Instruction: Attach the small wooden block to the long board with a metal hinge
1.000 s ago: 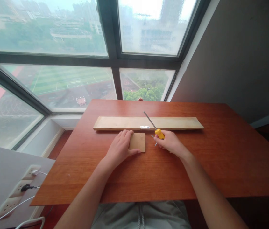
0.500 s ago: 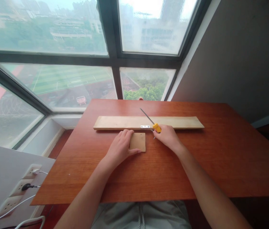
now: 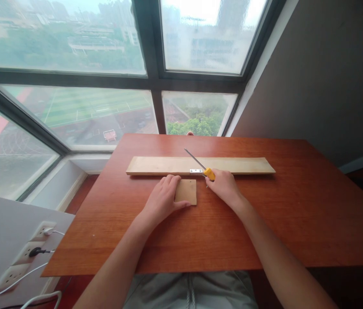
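My left hand [image 3: 165,195] grips a small square wooden board [image 3: 187,192] lying flat on the table, its thumb on the near edge and its fingers at the far left corner. A small dark hole shows near the board's far edge. In my right hand [image 3: 224,184] is a screwdriver [image 3: 210,173] with a yellow handle, its metal shaft slanting up to the left over a long pale plank [image 3: 233,165]. A small metal piece also pokes out by the right fingertips; I cannot make out its kind. A metal bracket [image 3: 196,171] with holes sits at the plank's near edge.
The reddish-brown wooden table [image 3: 175,240] meets a large window [image 3: 100,107] at its far side. A grey wall [image 3: 310,73] rises on the right. Sockets with plugs and white cables [image 3: 26,270] are at the lower left, beside the table's edge.
My right hand has shifted slightly left with the screwdriver, whose tip has moved left over the plank. The left hand and the square board stay in place.
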`<action>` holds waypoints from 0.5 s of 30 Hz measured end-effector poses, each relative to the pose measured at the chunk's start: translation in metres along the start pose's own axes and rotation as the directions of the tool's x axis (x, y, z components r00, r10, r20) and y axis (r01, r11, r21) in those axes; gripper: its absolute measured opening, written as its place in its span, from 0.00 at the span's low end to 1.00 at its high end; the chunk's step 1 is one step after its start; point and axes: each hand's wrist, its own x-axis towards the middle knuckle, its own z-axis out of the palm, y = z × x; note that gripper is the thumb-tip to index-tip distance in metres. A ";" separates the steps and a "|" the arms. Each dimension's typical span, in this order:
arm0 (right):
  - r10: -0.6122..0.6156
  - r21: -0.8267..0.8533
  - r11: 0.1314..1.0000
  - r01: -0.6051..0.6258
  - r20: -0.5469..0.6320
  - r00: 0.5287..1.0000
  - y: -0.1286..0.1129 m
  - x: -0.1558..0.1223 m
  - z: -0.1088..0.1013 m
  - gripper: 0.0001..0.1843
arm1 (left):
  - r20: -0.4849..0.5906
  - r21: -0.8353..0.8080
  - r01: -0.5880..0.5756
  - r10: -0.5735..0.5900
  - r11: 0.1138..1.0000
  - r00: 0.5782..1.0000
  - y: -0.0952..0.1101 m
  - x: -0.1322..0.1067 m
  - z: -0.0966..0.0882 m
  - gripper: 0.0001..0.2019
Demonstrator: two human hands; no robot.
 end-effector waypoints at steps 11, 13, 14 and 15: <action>-0.044 0.084 0.995 0.045 -0.010 0.999 0.007 0.000 0.001 0.13 | -0.013 -0.174 0.023 -0.026 0.985 1.000 -0.001 -0.001 0.001 0.30; -0.053 0.109 0.993 0.054 -0.011 0.999 0.008 -0.001 0.001 0.13 | -0.028 -0.254 0.035 -0.043 0.967 0.999 -0.002 -0.001 0.004 0.29; -0.058 0.122 0.991 0.059 -0.011 0.998 0.008 -0.002 0.000 0.13 | -0.031 -0.297 0.042 -0.054 0.954 0.998 -0.003 -0.002 0.005 0.29; -0.063 0.134 0.989 0.064 -0.010 0.998 0.008 -0.003 0.000 0.13 | -0.032 -0.346 0.052 -0.068 0.937 0.997 -0.004 -0.001 0.007 0.28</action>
